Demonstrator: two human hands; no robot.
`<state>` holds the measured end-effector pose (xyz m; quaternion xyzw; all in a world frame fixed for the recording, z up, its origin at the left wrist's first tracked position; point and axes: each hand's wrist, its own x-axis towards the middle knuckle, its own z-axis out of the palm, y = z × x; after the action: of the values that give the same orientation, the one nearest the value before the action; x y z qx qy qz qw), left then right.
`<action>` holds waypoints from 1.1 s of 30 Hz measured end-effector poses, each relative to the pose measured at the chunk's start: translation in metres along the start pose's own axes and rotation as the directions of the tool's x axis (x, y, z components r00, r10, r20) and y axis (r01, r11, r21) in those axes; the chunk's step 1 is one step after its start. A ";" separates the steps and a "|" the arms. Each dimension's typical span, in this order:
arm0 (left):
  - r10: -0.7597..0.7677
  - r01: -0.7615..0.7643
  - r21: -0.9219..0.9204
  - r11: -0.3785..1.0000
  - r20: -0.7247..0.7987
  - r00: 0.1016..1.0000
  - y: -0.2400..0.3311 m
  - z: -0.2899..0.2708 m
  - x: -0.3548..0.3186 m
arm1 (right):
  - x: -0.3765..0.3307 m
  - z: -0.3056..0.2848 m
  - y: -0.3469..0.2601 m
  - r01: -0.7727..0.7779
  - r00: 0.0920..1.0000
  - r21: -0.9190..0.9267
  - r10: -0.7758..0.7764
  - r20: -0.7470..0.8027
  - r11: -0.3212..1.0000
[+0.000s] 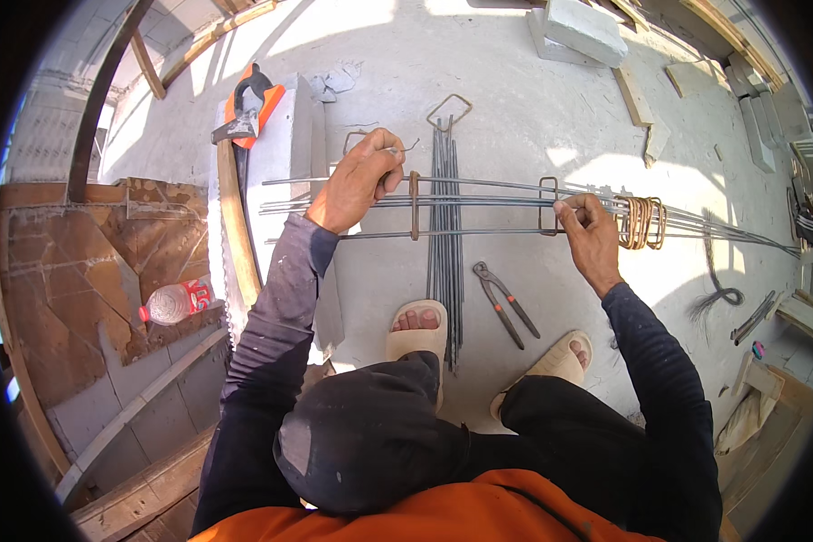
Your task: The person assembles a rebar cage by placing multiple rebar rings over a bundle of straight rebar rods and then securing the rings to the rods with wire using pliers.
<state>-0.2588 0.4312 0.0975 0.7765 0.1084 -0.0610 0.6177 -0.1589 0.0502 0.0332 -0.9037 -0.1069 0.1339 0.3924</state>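
Observation:
My left hand (359,183) is closed in a pinch on a thin piece of tie wire (408,148), above the left ends of several long steel rods (497,200). Beside it, a rusty rectangular stirrup (415,206) stands around the rods. My right hand (592,242) is closed, thumb and forefinger together at the rods, close to another stirrup (544,206); what lies between its fingertips is hidden. A bunch of rusty stirrups (640,223) hangs on the rods past that hand. Under the rods, crossing them, lies a bundle of straight steel bars (446,271).
Pincers (506,304) lie on the concrete floor between my feet. At left, a hatchet (236,129) and an orange-handled saw (260,107) rest on a pale block (291,135). A plastic bottle (176,302) lies further left. Loose tie wire (715,271) lies at right.

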 end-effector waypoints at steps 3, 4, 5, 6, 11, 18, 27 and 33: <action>-0.049 0.064 -0.310 0.948 0.057 0.997 0.018 0.021 -0.017 | 0.003 0.003 -0.050 0.188 0.974 0.042 -0.192 0.124 0.981; -0.049 0.071 -0.361 0.930 0.070 0.996 0.025 0.031 -0.019 | 0.001 0.004 -0.066 0.270 0.948 0.073 -0.278 0.153 0.960; -0.042 0.075 -0.428 0.901 0.085 0.995 0.030 0.041 -0.021 | -0.002 0.003 -0.090 0.173 0.940 0.227 -0.230 0.252 0.958; -0.048 0.073 -0.413 0.908 0.071 0.996 0.033 0.051 -0.023 | -0.006 0.000 -0.112 0.054 0.926 0.337 -0.173 0.334 0.940; -0.018 -0.033 -0.452 0.891 -0.108 0.994 0.001 0.055 -0.033 | -0.003 0.059 -0.156 -0.147 0.900 0.696 -0.196 0.389 0.703; -0.064 -0.192 -0.696 0.692 -0.324 0.944 -0.005 0.074 -0.027 | -0.012 0.072 -0.147 0.189 0.949 0.776 -0.316 0.013 0.601; 0.091 -0.146 -0.210 0.967 -0.254 0.963 0.000 0.080 -0.043 | -0.009 0.083 -0.158 0.260 0.963 0.644 -0.244 -0.116 0.720; -0.023 -0.187 -0.583 0.791 -0.333 0.943 -0.011 0.076 -0.037 | -0.012 0.069 -0.163 0.264 0.961 0.677 -0.247 -0.124 0.687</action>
<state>-0.2945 0.3560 0.0785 0.5407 0.1877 0.1320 0.8093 -0.2074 0.2029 0.1101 -0.6714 -0.1700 0.0976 0.7147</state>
